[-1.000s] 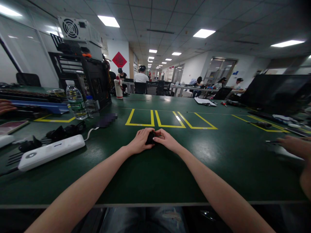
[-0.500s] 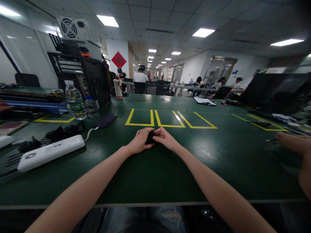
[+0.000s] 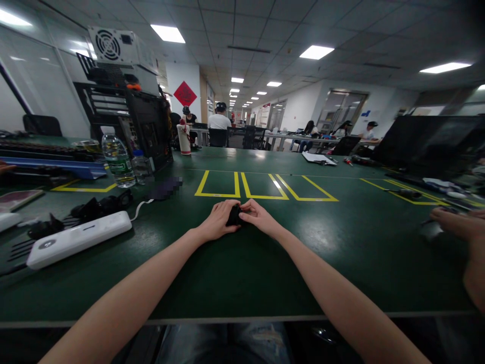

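Both of my hands meet at a small black object [image 3: 234, 216] on the green table [image 3: 242, 273]. My left hand [image 3: 219, 220] curls around its left side, thumb along the near edge. From the right, my right hand [image 3: 258, 216] pinches it between thumb and fingers. Much of the object is covered by my fingers, so its kind cannot be made out. Just beyond my hands, yellow tape outlines [image 3: 219, 195] mark the tabletop.
To the left lie a white power strip [image 3: 81, 240] and black cables; behind them stand a water bottle [image 3: 118, 159] and an open computer case [image 3: 147, 119]. At the right, another person's hand [image 3: 454, 222] works near a screwdriver-like tool [image 3: 405, 193]. A dark monitor [image 3: 435, 146] stands behind.
My hands and the black object stay in nearly the same place. The other person's hand at the right has shifted slightly, with a blurred pale thing now by its fingers.
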A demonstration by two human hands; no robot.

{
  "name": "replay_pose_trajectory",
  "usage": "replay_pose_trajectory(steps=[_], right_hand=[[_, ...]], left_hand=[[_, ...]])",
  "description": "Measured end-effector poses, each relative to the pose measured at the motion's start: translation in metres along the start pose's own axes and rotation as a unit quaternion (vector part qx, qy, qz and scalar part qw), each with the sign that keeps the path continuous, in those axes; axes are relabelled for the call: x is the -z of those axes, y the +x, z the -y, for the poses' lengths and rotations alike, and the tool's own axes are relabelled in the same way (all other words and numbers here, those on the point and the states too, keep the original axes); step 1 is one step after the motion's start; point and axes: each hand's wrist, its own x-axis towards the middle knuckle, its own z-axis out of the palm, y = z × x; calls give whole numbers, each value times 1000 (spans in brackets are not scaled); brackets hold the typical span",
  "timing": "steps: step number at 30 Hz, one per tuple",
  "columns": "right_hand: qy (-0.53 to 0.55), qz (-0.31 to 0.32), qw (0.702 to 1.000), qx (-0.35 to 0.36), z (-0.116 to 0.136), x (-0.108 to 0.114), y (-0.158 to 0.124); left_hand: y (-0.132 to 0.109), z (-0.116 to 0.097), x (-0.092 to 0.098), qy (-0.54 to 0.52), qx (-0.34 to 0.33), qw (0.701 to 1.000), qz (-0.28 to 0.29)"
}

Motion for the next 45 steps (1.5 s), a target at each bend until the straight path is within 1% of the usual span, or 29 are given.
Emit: replay_pose_trajectory(steps=[3,6,8,12,15,21,24,27,33,40,45], right_hand=[[-5,-11,1000,-1,-1,-1,2],[-12,-17,999,-32,-2,-1,3],[-13,-7,999,-45,-1,-1,2],[-4,19,1000,-13,0,1,-1],[3,35,999,-13,2,1,-2],[-20,0,1000,0,1,-1,1],[-29,-7,999,-18,0,-1,1],[-22,5,999,-45,1,0,0],[2,37,999,-17,3,1,-2],[-11,2,1000,10,-1,-1,1],[-27,-5,999,-31,-2,1,2]], left_hand=[[0,0,0,2,1,1000,0],[1,-1,0,0,4,1000,-1],[1,-2,1,-1,5,1000,0],[0,-2,1,0,5,1000,3],[0,0,1,2,4,1000,1],[-1,-2,2,0,1,1000,7],[-1,-2,3,0,3,1000,7],[0,-1,2,0,6,1000,4],[0,1,-1,3,5,1000,3],[0,-1,1,1,2,1000,4],[0,-2,3,4,5,1000,7]])
